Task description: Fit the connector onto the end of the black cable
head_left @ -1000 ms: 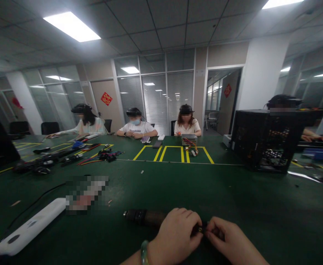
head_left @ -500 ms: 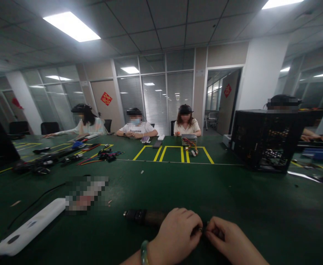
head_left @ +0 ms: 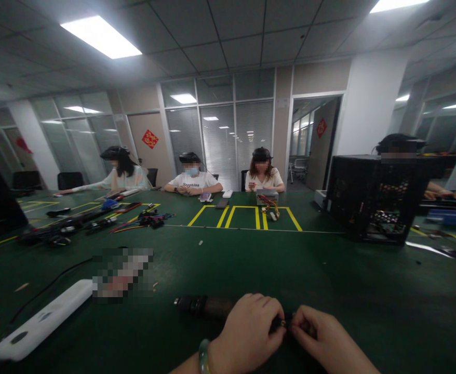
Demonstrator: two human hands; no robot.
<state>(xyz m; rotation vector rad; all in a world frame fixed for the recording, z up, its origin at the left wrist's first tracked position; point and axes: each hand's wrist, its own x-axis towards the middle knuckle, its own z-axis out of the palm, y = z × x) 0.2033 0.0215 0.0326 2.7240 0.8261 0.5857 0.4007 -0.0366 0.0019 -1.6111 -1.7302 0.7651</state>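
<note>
My left hand (head_left: 251, 332), with a green bangle (head_left: 203, 356) at its wrist, is closed, and a tiny brass-coloured end shows between thumb and forefinger. Close beside it, my right hand (head_left: 321, 332) is closed too, its thumb and fingertips pinched together near that small piece. Whatever the fingers hold is too small and too dark to name. Behind my left hand a dark cylindrical tool (head_left: 204, 305), like an electric screwdriver, lies on the green table (head_left: 259, 265). Its metal tip points left, and my left hand hides its other end.
A white power strip (head_left: 44, 319) lies at the left, with a black cable behind it. Tangled cables (head_left: 150, 215) sit further back. A black computer case (head_left: 370, 200) stands at the right. A power supply (head_left: 267, 196) rests near the people seated across the table.
My hands stay almost in place. My left fingers have shifted slightly, and the small brass-coloured end between them shows more clearly.
</note>
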